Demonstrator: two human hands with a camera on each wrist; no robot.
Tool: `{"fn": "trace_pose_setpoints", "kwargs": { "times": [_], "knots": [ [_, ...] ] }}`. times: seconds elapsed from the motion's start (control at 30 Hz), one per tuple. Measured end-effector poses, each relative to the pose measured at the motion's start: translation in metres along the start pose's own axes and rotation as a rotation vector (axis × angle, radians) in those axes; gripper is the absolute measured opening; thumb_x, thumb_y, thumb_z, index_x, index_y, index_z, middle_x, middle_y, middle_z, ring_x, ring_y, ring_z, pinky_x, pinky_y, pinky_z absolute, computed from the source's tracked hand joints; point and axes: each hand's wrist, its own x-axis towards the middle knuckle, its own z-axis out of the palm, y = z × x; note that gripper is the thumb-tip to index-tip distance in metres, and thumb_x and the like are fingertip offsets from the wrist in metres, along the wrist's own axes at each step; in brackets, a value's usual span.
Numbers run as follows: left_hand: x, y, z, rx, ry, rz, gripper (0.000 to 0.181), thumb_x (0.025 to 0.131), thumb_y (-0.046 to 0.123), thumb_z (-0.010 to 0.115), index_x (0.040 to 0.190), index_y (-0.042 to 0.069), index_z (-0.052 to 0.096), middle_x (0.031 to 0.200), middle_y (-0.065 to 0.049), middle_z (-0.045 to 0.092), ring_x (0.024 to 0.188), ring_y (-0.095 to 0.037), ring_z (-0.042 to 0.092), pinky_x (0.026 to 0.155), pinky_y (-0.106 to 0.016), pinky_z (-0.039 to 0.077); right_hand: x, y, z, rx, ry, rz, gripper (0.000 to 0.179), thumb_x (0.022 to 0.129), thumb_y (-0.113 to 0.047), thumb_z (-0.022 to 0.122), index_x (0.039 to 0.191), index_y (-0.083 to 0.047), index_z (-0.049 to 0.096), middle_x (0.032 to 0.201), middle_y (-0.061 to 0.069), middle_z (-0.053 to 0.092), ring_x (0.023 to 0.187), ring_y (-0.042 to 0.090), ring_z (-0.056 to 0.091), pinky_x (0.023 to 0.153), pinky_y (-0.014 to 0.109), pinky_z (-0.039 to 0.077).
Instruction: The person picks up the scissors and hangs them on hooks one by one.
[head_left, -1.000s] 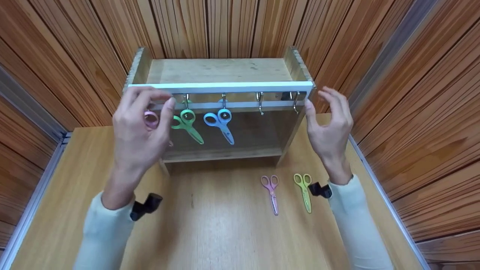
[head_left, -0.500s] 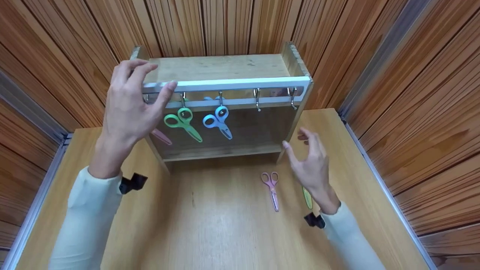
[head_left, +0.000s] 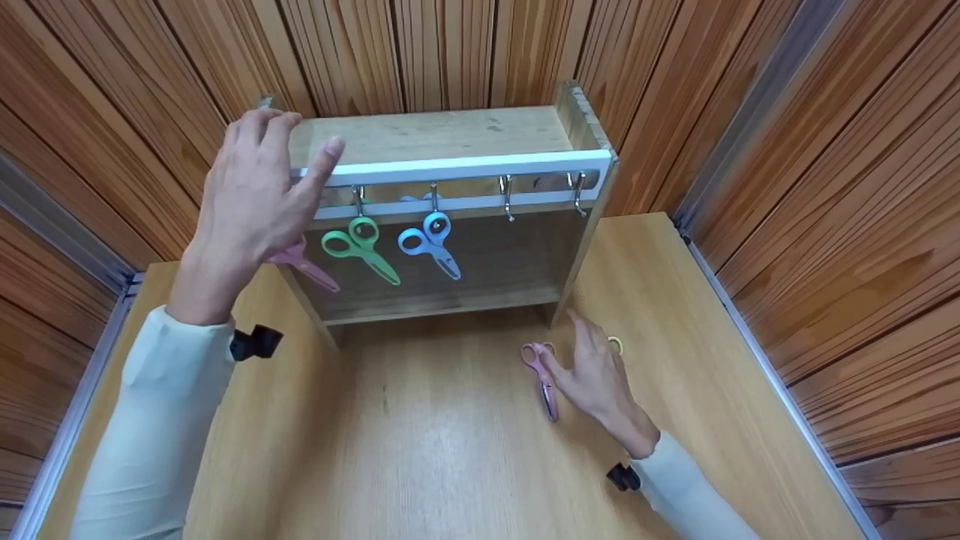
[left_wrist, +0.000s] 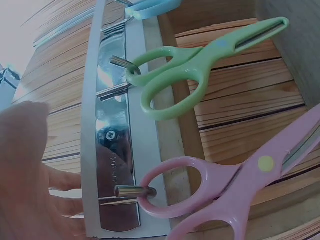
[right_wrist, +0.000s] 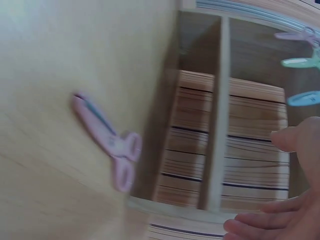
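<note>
My left hand (head_left: pixel 244 191) is at the upper left corner of a small wooden shelf (head_left: pixel 427 133), thumb raised and fingers reaching past the white hook bar (head_left: pixel 480 164). Pink scissors (left_wrist: pixel 250 180), green scissors (left_wrist: pixel 195 70) and blue scissors (head_left: pixel 429 241) each hang by a handle loop from the bar's hooks. Over the table my right hand (head_left: pixel 604 379) has its fingers extended, the thumb close to the handles of purple-pink scissors (head_left: pixel 546 390) lying there. Whether the thumb touches them I cannot tell. Yellow scissors (head_left: pixel 616 343) lie mostly hidden beneath that hand.
Two bare hooks (head_left: pixel 579 196) are on the right part of the bar. The shelf stands on a wooden table (head_left: pixel 420 450), close to the plank wall (head_left: pixel 450 52). Metal rails (head_left: pixel 780 390) run along the sides.
My right hand has come down from the bar's right end to beside the purple-pink scissors. The left hand has moved up from the hanging pink scissors to the shelf's top corner.
</note>
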Motion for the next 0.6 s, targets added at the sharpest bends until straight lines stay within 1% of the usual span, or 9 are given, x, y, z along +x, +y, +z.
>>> {"fn": "trace_pose_setpoints", "kwargs": {
  "times": [0.13, 0.2, 0.3, 0.43, 0.53, 0.6],
  "knots": [
    [0.005, -0.003, 0.003, 0.020, -0.027, -0.021, 0.091, 0.105, 0.072, 0.026, 0.165, 0.004, 0.028, 0.171, -0.024, 0.026, 0.161, -0.044, 0.023, 0.132, -0.064, 0.019, -0.007, 0.009, 0.014, -0.053, -0.049, -0.004, 0.080, 0.093, -0.039, 0.080, 0.145, 0.013, 0.049, 0.138, 0.036, 0.062, 0.125, 0.051, 0.064, 0.100, 0.062, 0.058],
    [0.007, -0.006, 0.004, 0.049, -0.041, -0.033, 0.094, 0.104, 0.074, 0.023, 0.165, 0.002, 0.025, 0.172, -0.025, 0.024, 0.161, -0.046, 0.022, 0.131, -0.064, 0.018, -0.009, 0.012, 0.019, -0.086, -0.071, -0.008, 0.082, 0.092, -0.042, 0.080, 0.144, 0.015, 0.049, 0.139, 0.038, 0.061, 0.126, 0.052, 0.063, 0.099, 0.061, 0.058],
    [0.009, -0.009, 0.007, 0.099, -0.060, -0.044, 0.100, 0.103, 0.077, 0.021, 0.165, -0.001, 0.023, 0.171, -0.028, 0.024, 0.159, -0.050, 0.023, 0.130, -0.067, 0.020, -0.012, 0.016, 0.027, -0.135, -0.105, -0.018, 0.083, 0.092, -0.041, 0.080, 0.143, 0.017, 0.049, 0.141, 0.040, 0.059, 0.130, 0.052, 0.061, 0.099, 0.060, 0.059],
    [0.010, -0.013, 0.010, 0.177, -0.069, -0.069, 0.107, 0.100, 0.081, 0.018, 0.164, -0.005, 0.022, 0.170, -0.032, 0.022, 0.159, -0.052, 0.021, 0.129, -0.069, 0.021, -0.015, 0.020, 0.034, -0.184, -0.144, -0.033, 0.085, 0.092, -0.041, 0.080, 0.143, 0.018, 0.048, 0.141, 0.041, 0.058, 0.132, 0.055, 0.059, 0.097, 0.061, 0.059],
    [0.010, -0.014, 0.011, 0.218, -0.083, -0.105, 0.113, 0.098, 0.085, 0.016, 0.164, -0.008, 0.018, 0.171, -0.035, 0.016, 0.160, -0.053, 0.017, 0.129, -0.070, 0.019, -0.017, 0.022, 0.038, -0.220, -0.171, -0.049, 0.088, 0.093, -0.046, 0.078, 0.143, 0.020, 0.048, 0.141, 0.042, 0.057, 0.132, 0.057, 0.058, 0.101, 0.062, 0.057],
    [0.011, -0.012, 0.011, 0.233, -0.100, -0.125, 0.117, 0.096, 0.086, 0.015, 0.163, -0.009, 0.015, 0.171, -0.035, 0.013, 0.160, -0.054, 0.016, 0.128, -0.070, 0.021, -0.018, 0.023, 0.041, -0.245, -0.187, -0.057, 0.088, 0.094, -0.047, 0.077, 0.142, 0.021, 0.048, 0.142, 0.042, 0.056, 0.133, 0.057, 0.058, 0.105, 0.061, 0.055]
  ]
}}
